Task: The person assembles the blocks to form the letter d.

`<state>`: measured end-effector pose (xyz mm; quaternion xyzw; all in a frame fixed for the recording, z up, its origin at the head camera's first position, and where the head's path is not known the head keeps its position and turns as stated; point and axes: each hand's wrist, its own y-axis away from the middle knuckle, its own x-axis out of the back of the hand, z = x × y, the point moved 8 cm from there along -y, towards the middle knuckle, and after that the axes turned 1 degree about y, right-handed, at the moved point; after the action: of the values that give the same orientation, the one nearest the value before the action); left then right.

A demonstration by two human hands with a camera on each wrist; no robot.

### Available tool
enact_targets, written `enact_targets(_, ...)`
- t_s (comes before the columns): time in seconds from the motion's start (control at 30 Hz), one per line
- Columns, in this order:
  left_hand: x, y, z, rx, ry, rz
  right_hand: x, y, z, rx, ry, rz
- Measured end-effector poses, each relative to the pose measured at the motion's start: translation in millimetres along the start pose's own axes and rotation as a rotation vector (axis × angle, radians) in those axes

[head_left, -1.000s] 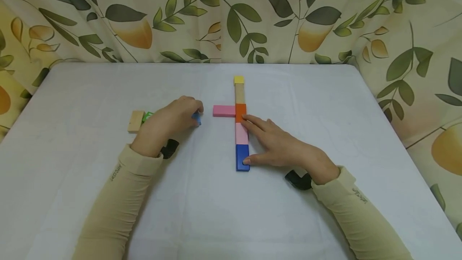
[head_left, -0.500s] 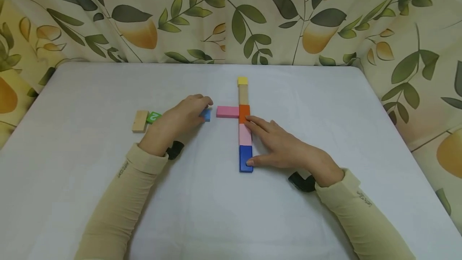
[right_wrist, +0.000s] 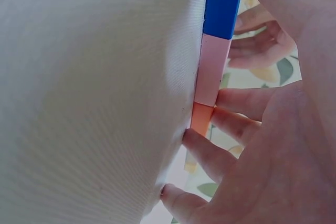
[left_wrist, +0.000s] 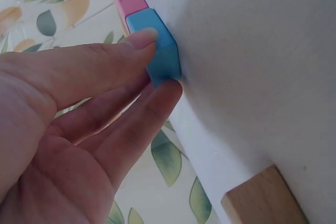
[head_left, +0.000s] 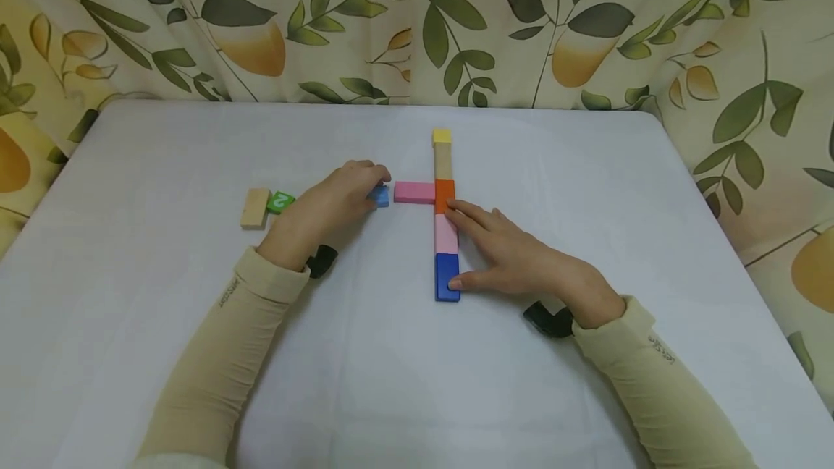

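My left hand [head_left: 329, 205] pinches a light blue block [left_wrist: 161, 51] between thumb and fingertips. That block lies just left of the end of a pink block [head_left: 414, 192], with a slim gap in the head view. The pink block juts left from an orange block [head_left: 444, 194] in a straight row. Toward me the row runs on with a pale pink block [head_left: 446, 234] and a dark blue block [head_left: 447, 273]. My right hand [head_left: 521, 259] rests along the row's right side, fingers extended. Its thumb touches the dark blue block, and a fingertip the orange one.
Beyond the orange block lie a plain wooden block [head_left: 443, 161] and a yellow block [head_left: 442, 137]. Left of my left hand are another wooden block [head_left: 255, 208] and a green block marked 2 [head_left: 281, 202]. A white cloth covers the table [head_left: 391, 375]; a patterned curtain [head_left: 456, 27] hangs behind.
My left hand has moved right with the light blue block, narrowing the gap to the pink block and uncovering more of the green block. My right hand stays at the row. The head view shifts slightly.
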<state>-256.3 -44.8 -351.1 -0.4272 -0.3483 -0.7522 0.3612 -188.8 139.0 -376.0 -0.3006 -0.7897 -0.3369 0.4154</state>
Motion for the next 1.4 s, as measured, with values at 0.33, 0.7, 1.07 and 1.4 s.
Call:
enact_targets(0.33, 0.2, -1.6, -2.7, 0.016, -0.013, -0.017, -0.4, -0.6, -1.0, -0.007, 0.023, -0.003)
enact_targets(0.7, -1.3, -5.3, 1.4, -0.006, -0.004, -0.019, 0.9, 0.1, 1.6, -0.002, 0.001, -0.005)
enact_targets(1.07, 2.2, -2.9, 4.0, -0.073, -0.026, 0.027, 1.3, -0.2, -1.8, 0.035, 0.01, 0.019)
enact_targets(1.4, 3.9, -1.4, 5.5, -0.093, -0.029, 0.042, 1.4, -0.7, -3.2, 0.047, 0.013, 0.026)
